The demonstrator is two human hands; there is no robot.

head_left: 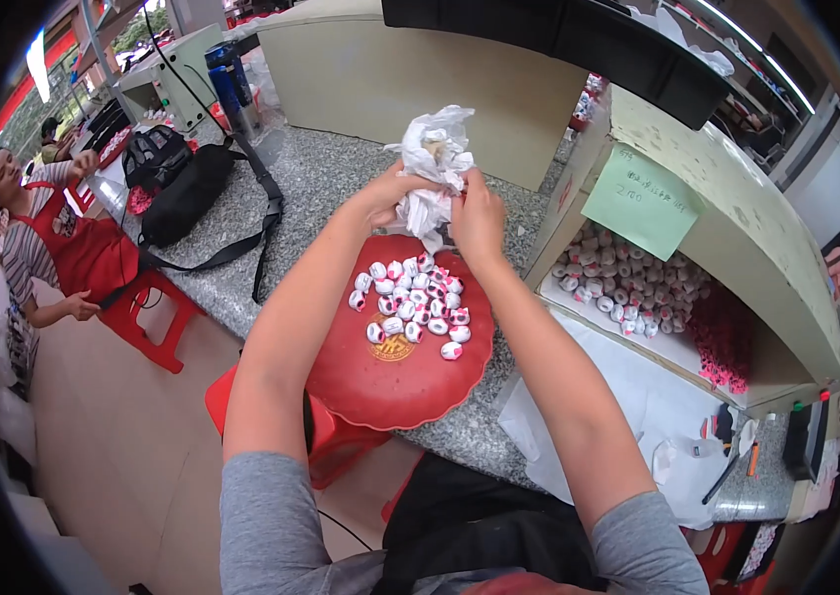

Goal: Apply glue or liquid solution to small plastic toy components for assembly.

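Observation:
Both of my hands are raised above the far rim of a red scalloped tray (400, 392). Between them is a crumpled white plastic bag (432, 159), bunched up and partly translucent. My left hand (387, 194) grips its left side, and my right hand (480, 220) closes on its right side; some fingertips are hidden behind the folds. The bag's lower end hangs close over the tray. Several small white rounded pieces with pink and dark marks (418, 297) lie loosely grouped on the tray, below and between my forearms.
On the right, a cream box-shaped machine housing (727, 198) holds many similar white pieces (628, 283) and a pink pile (722, 347). White sheeting (599, 397) covers the granite table (331, 159) there. A black bag (187, 198) lies left, near a seated person (63, 233) and a red stool (157, 317).

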